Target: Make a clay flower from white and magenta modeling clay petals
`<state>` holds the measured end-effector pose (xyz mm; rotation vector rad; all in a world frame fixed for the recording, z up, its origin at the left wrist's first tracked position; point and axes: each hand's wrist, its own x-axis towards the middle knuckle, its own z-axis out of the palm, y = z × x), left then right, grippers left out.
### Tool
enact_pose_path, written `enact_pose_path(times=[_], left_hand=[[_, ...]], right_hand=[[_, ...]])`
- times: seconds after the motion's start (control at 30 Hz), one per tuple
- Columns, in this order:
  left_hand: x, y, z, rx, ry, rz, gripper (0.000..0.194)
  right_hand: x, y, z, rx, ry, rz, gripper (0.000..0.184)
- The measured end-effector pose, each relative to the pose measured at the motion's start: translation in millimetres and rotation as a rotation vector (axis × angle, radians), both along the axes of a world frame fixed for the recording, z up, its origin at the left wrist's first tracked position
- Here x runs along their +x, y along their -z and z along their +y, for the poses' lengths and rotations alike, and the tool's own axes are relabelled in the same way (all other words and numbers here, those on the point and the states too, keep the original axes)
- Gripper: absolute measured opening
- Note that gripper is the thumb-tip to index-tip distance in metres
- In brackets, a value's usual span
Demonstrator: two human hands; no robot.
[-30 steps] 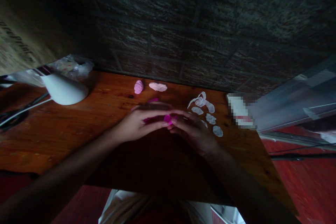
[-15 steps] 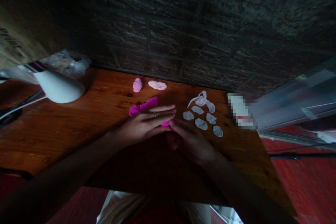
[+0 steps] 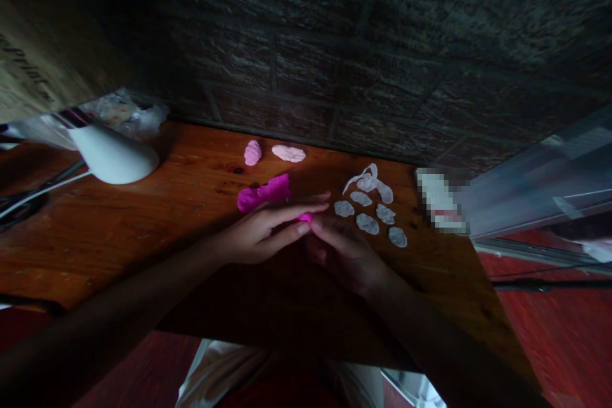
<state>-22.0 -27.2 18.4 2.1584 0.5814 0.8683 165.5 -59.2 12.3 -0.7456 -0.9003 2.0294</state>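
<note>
A small piece of magenta modelling clay [image 3: 305,218] is pinched between both hands, above the wooden table. My left hand [image 3: 268,229] has its thumb against the piece, with the fingers stretched out over it. From the right, the thumb and fingers of my right hand [image 3: 344,248] close on the same piece; some of its fingers are in shadow. Just beyond my left hand lies a larger flattened magenta clay sheet [image 3: 264,192] with uneven edges. Farther back sit a pink clay lump [image 3: 252,152] and a paler pink clay lump [image 3: 289,153].
Several thin whitish flat pieces [image 3: 367,224] lie right of my hands, with a curled whitish strip [image 3: 367,180] behind them. A white cone-shaped object [image 3: 117,156] with a cable stands left. A blurred-out pale object [image 3: 440,199] lies right. A dark brick wall [image 3: 306,64] backs the wooden table [image 3: 191,159].
My left thumb has shifted onto the small magenta piece, and more of it shows between the hands. The left fingers have slid slightly to the right. The view has moved a little.
</note>
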Motion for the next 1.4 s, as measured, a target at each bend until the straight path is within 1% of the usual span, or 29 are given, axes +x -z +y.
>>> enact_pose_path(times=[0.1, 0.2, 0.27, 0.37, 0.47, 0.53, 0.6, 0.7, 0.77, 0.83, 0.9, 0.93, 0.97, 1.0, 1.03, 1.1, 1.13, 1.23, 1.33, 1.4], left_hand=[[-3.1, -1.0, -2.1, 0.005, 0.025, 0.021, 0.048], [-1.7, -1.8, -5.8, -0.021, 0.088, -0.018, 0.05], [2.1, -1.6, -7.2, -0.02, 0.099, -0.04, 0.044], [7.9, -1.7, -7.1, -0.022, 0.045, -0.066, 0.032], [8.8, -3.6, -5.8, -0.021, -0.02, -0.074, 0.032], [6.4, -5.4, -4.8, 0.018, -0.035, -0.05, 0.034], [3.0, -6.3, -3.8, 0.092, -0.024, -0.007, 0.035], [-3.2, -4.7, -1.3, 0.2, -0.036, 0.093, 0.04], [-7.9, -2.3, 0.8, 0.247, -0.053, 0.157, 0.042], [-12.1, -0.9, 2.9, 0.277, -0.052, 0.214, 0.036], [-14.9, -1.6, 4.8, 0.281, -0.075, 0.242, 0.027], [-15.5, -2.6, 5.9, 0.268, -0.112, 0.238, 0.024], [-15.7, -3.7, 7.0, 0.238, -0.161, 0.218, 0.023], [-15.4, -4.6, 8.2, 0.191, -0.217, 0.174, 0.023], [-14.8, -5.0, 9.4, 0.12, -0.265, 0.113, 0.024], [-12.7, -4.3, 11.4, -0.063, -0.329, -0.048, 0.027], [-11.2, -3.4, 12.0, -0.159, -0.347, -0.129, 0.03], [-5.9, -1.3, 11.9, -0.373, -0.372, -0.282, 0.042], [0.1, -2.2, 10.8, -0.483, -0.33, -0.337, 0.049], [3.5, -2.6, 10.7, -0.543, -0.308, -0.357, 0.047]], right_hand=[[-1.2, -0.7, -0.7, 0.078, 0.032, -0.057, 0.028], [-3.8, 1.5, -1.4, 0.049, 0.031, -0.073, 0.024], [-4.9, 4.6, -1.1, 0.044, 0.021, -0.086, 0.025], [-3.9, 6.5, -0.1, 0.077, 0.047, -0.11, 0.025], [-0.5, 1.7, 0.8, 0.097, 0.014, -0.118, 0.023], [1.5, -2.1, 1.1, 0.086, -0.022, -0.102, 0.025], [2.2, -3.2, 1.4, 0.079, -0.005, -0.09, 0.03], [0.5, 1.3, 0.8, 0.119, 0.063, -0.12, 0.031], [-1.4, 4.7, -0.8, 0.137, 0.061, -0.171, 0.034], [-2.0, 4.0, -2.7, 0.126, 0.001, -0.231, 0.042], [1.2, -2.8, -2.9, 0.134, -0.055, -0.293, 0.049], [4.7, -8.0, -1.7, 0.167, -0.047, -0.334, 0.048], [9.4, -13.8, 0.6, 0.229, 0.008, -0.372, 0.043], [15.1, -19.2, 3.9, 0.266, 0.086, -0.401, 0.037], [21.2, -23.7, 8.0, 0.272, 0.212, -0.416, 0.033], [32.6, -27.9, 16.8, 0.229, 0.417, -0.428, 0.03], [36.8, -27.4, 20.7, 0.219, 0.475, -0.443, 0.03], [40.7, -20.0, 26.4, 0.227, 0.514, -0.478, 0.031], [35.2, -14.8, 23.6, 0.251, 0.46, -0.518, 0.035], [31.2, -15.1, 20.4, 0.261, 0.416, -0.537, 0.037]])
